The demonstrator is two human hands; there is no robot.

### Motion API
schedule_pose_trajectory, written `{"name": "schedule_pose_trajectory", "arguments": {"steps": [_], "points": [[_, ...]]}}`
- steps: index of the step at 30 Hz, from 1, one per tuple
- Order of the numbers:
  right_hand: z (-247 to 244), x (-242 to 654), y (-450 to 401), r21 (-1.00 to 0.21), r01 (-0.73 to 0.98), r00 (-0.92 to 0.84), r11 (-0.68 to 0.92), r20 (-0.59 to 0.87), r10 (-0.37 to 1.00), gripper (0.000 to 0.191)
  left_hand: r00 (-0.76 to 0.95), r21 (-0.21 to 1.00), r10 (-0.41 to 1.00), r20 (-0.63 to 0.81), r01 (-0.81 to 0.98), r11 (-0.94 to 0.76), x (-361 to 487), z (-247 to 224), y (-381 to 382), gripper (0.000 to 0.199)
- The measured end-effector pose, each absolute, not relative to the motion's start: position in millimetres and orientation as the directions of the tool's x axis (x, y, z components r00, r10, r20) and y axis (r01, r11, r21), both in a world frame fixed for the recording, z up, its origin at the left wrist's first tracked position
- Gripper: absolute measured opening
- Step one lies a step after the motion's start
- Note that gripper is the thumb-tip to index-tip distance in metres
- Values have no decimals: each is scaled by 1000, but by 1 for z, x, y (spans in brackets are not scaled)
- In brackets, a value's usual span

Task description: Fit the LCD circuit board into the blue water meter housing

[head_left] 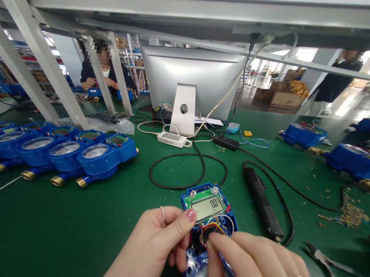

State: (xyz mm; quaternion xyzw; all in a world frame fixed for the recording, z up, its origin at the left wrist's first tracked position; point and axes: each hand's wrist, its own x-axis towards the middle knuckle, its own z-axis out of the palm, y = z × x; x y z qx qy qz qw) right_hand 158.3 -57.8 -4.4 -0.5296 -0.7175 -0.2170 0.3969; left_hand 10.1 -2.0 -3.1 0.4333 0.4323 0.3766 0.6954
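Observation:
A blue water meter point(188, 273) lies in front of me with its electronics compartment uncovered. Its green circuit board carries a lit display point(207, 208), and thin coloured wires point(212, 228) are bunched below it. My left hand point(154, 248) grips the meter's left side, thumb on the edge of the board. Over the round dial, my right hand point(264, 276) reaches in with thumb and index finger pinched at the wires. Whether a wire is between those fingertips is hard to see. The right hand covers part of the dial.
Several blue meters point(96, 156) stand in a row at left; more point(363, 163) sit at right. A black electric screwdriver point(261, 202), cutting pliers point(320, 255), scattered screws point(351, 213) and looped cables surround the work. A monitor point(190, 77) stands behind. Two people are further back.

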Motion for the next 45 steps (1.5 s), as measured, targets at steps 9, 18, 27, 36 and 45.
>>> {"name": "schedule_pose_trajectory", "arguments": {"steps": [9,18,27,36,45], "points": [[-3,173,-55,33,943,-231,331,781,580,18,315,932,909,-275,-145,332,11,-3,-3,45],[-2,164,-55,15,915,-255,403,797,548,12,303,903,899,-317,-195,384,10,0,-1,49],[-13,148,-53,-194,914,-110,356,728,677,9,336,858,872,-356,-252,448,12,1,-5,47],[2,160,-56,-236,886,-119,398,715,689,9,292,902,904,-314,-206,380,11,-2,-8,48],[10,173,-56,-199,892,-112,405,772,626,9,290,905,905,-313,-199,377,10,-2,-8,48]]}}
